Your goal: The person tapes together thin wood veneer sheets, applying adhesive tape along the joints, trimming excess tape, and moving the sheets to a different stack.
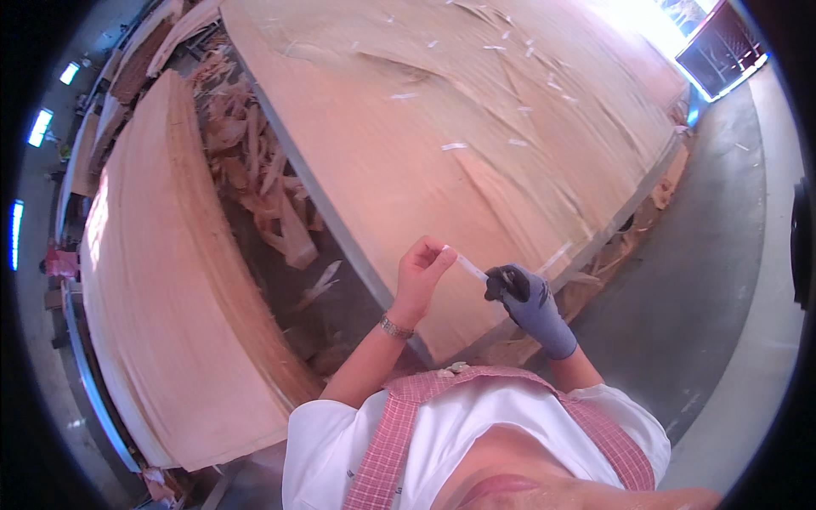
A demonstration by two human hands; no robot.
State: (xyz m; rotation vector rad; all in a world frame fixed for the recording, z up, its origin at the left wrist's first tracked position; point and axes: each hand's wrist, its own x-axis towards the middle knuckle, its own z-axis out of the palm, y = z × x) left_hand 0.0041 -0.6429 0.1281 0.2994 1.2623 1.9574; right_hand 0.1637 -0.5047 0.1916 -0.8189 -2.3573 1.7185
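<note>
Between my two hands stretches a short strip of white tape [470,267], held above the near corner of a large wood veneer sheet [365,161]. My bare left hand [422,270] pinches one end of the strip between thumb and fingertips. A grey-and-black work glove covers my right hand [527,302], whose closed fingers grip the other end. Whether that hand holds anything besides the tape is hidden. Several white tape pieces [455,147] lie scattered over the veneer, which shows long ripples and folds. Another tape strip [557,257] sits near its right edge.
To the left stands a thick stack of veneer sheets [170,289]. Torn veneer scraps [255,161] fill the gap between stack and table. A grey table edge [314,200] runs along the sheet's left side. Grey floor [680,280] extends on the right, toward a bright doorway.
</note>
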